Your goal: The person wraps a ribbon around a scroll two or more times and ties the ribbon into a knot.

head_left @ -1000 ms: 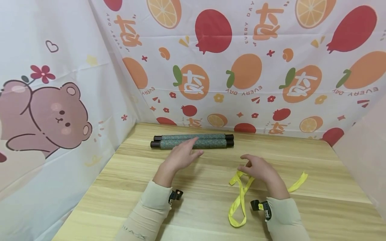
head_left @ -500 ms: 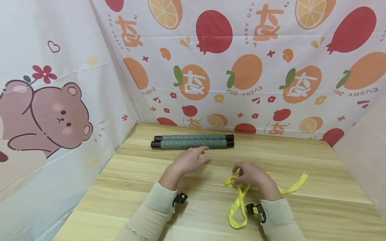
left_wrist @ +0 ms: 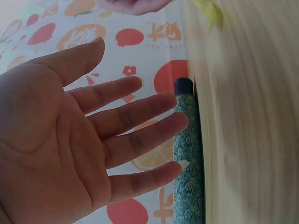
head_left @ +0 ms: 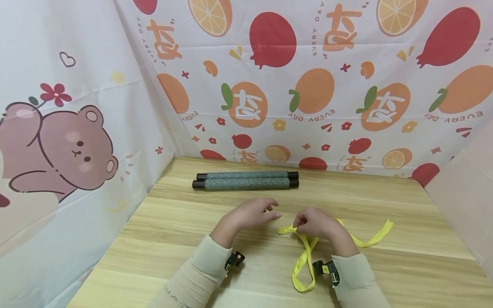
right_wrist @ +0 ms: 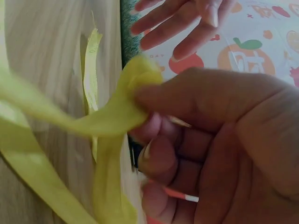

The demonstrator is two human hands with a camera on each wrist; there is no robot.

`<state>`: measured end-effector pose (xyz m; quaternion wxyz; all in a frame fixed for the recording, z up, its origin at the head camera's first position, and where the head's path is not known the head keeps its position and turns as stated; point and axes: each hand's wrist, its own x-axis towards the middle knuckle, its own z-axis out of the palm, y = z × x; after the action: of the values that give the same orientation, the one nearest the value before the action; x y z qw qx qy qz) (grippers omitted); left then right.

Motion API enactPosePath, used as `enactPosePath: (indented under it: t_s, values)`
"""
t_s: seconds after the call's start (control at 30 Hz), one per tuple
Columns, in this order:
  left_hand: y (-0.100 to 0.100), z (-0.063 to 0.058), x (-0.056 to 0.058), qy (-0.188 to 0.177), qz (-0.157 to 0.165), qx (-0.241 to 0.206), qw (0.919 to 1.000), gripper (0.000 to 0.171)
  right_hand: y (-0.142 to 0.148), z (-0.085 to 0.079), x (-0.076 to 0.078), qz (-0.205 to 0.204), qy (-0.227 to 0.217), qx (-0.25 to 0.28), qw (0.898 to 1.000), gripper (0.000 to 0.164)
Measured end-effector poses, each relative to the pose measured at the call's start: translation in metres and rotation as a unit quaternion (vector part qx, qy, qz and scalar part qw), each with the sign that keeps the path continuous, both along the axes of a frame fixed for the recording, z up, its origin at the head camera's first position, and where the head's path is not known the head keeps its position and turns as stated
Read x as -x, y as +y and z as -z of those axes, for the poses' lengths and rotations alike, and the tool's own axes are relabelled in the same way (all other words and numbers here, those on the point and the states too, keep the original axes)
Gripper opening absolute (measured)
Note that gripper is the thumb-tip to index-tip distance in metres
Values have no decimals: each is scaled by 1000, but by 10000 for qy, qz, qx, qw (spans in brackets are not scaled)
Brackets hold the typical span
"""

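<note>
My right hand [head_left: 316, 222] pinches a yellow ribbon [head_left: 304, 267] between thumb and curled fingers, close to one end. In the right wrist view the pinched ribbon [right_wrist: 110, 114] bends over at the thumb tip, and more of its length hangs below. From the hand the ribbon runs down into a crossed loop on the table, and another stretch trails off to the right. My left hand [head_left: 254, 212] is to the left of the ribbon, holding nothing. In the left wrist view its fingers [left_wrist: 135, 109] are spread and nearly straight, palm visible.
Two scrolls [head_left: 246, 184] with green patterned covers and black end knobs lie side by side at the back of the wooden table [head_left: 154, 256]. Behind them hangs a fruit-printed cloth [head_left: 316, 141], and a bear-printed cloth [head_left: 146, 111] hangs on the left.
My left hand has moved right and toward me, away from the scrolls. My right hand has moved left and now pinches the ribbon, whose near end has shifted left with it.
</note>
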<state>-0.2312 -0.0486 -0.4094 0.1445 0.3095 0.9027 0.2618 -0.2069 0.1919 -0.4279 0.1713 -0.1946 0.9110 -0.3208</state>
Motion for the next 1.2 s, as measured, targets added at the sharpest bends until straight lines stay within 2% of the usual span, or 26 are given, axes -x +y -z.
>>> enactPosePath:
  t_s: [0.17, 0.33, 0.4, 0.47, 0.57, 0.77, 0.87, 1.1, 1.2]
  values:
    - [5, 1, -3, -83, 165, -55, 9998, 48, -1, -5, -1, -201, 300, 409, 9985, 8]
    - [10, 3, -5, -79, 319, -264, 9991, 61, -3, -9, -3, -107, 386, 943, 9947, 8]
    - [13, 4, -5, -16, 380, -439, 9983, 60, -5, -11, -5, -57, 395, 1120, 9929, 9]
    - [15, 4, -6, -13, 421, -634, 9971, 53, -6, -13, -6, -5, 400, 1266, 9911, 10]
    - [18, 4, -7, -228, 414, -991, 9940, 41, -7, -16, -8, 108, 475, 1442, 9884, 11]
    - [21, 2, -9, -768, 268, -1518, 9851, 38, -9, -20, -8, 355, 692, 1464, 9862, 12]
    - [22, 2, -10, -824, 218, -1637, 9828, 36, -9, -20, -8, 399, 759, 1425, 9861, 11]
    - [25, 3, -11, -861, 102, -1949, 9770, 14, -9, -20, -8, 453, 1011, 1488, 9826, 11]
    - [25, 1, -12, -815, 36, -1990, 9766, 15, -10, -21, -8, 509, 1048, 1516, 9816, 9]
